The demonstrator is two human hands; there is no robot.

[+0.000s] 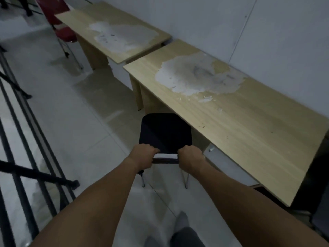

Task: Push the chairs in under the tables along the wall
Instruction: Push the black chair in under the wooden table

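Note:
A black chair (164, 131) with thin metal legs stands at the left front of the near wooden table (249, 125), its seat partly beside the table's edge. My left hand (144, 155) and my right hand (191, 158) are both closed on the top of the chair's backrest, one at each end. A second wooden table (110, 32) stands farther along the wall. A red chair (60, 24) stands at that table's left end, its seat partly hidden by the tabletop.
Both tabletops have large worn white patches. The white wall runs along the right behind the tables. Dark metal rails and black stand legs (41, 177) cross the tiled floor on the left. My leg and foot (181, 227) show at the bottom.

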